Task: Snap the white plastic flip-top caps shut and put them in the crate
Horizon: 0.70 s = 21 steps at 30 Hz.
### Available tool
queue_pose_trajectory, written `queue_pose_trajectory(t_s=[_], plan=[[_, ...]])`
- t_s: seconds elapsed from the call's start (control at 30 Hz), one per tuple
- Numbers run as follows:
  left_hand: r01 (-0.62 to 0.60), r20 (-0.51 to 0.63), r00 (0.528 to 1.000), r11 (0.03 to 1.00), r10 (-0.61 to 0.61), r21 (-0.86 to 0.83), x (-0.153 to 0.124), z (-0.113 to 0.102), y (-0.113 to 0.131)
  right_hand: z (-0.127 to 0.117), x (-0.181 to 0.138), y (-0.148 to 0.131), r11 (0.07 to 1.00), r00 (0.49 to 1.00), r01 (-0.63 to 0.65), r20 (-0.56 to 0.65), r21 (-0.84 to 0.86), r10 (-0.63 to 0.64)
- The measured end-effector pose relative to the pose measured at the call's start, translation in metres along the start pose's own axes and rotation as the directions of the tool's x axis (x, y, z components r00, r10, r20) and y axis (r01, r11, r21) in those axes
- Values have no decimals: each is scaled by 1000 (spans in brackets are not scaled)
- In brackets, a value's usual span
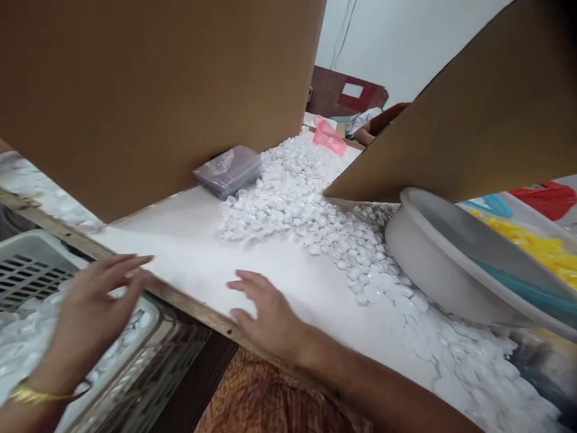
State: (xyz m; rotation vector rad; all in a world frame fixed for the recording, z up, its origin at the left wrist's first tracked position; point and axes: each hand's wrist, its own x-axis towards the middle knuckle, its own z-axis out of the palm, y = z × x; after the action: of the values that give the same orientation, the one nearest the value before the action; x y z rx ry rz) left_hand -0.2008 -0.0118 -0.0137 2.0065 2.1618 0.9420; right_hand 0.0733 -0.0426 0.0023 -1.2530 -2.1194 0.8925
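Observation:
A long heap of small white plastic caps (315, 210) lies across the white table (189, 240). My right hand (265, 316) rests flat at the table's near edge, fingers stretched out and holding nothing, a little short of the caps. My left hand (97, 310) hovers over the table's wooden edge and a white slotted basket (40, 264) that holds more white caps; its fingers are extended and apart, and it holds nothing. A gold bangle is on the left wrist.
A tall brown cardboard panel (148, 90) stands at the back left, another cardboard flap (473, 114) at the right. A white basin (433, 252) sits tilted on the caps. A clear bag packet (229, 171), a pink scoop (329, 137) and yellow pieces (541, 246) lie beyond.

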Motion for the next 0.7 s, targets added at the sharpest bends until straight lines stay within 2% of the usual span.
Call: queue_pose_trajectory(t_s=[0.03,0.07,0.1,0.13,0.2,0.27,0.33,0.4,0.53,0.63,0.7], plan=[[-113,53,992,993,114,-19,4,12,25,-13,-10,14,999,997,-47,-62,-3,47],[-190,85,978,982,190,-3,10,25,46,-25,-21,29,997,986,-81,-146,-16,78],[-242,175,956,970,235,19,17,39,63,-37,-31,44,993,970,-112,-219,-40,101],[-239,237,945,970,224,36,26,53,76,-48,-41,58,988,950,-139,-292,-65,114],[-146,315,942,986,112,85,48,77,92,-66,-60,81,974,905,-208,-397,-93,155],[-52,380,925,991,2,122,69,96,103,-80,-78,98,958,863,-271,-466,-99,196],[-27,430,902,990,-35,138,80,111,117,-89,-93,108,937,822,-337,-513,-87,248],[-73,469,883,989,4,129,77,124,136,-94,-106,114,923,794,-376,-542,-82,275],[-179,522,842,983,134,37,42,142,183,-99,-118,123,922,781,-371,-574,-108,247],[-200,586,771,968,249,-149,22,144,211,-100,-120,125,918,781,-373,-579,-132,234],[-173,563,776,955,283,-242,20,140,219,-99,-120,124,915,789,-367,-577,-167,211]])
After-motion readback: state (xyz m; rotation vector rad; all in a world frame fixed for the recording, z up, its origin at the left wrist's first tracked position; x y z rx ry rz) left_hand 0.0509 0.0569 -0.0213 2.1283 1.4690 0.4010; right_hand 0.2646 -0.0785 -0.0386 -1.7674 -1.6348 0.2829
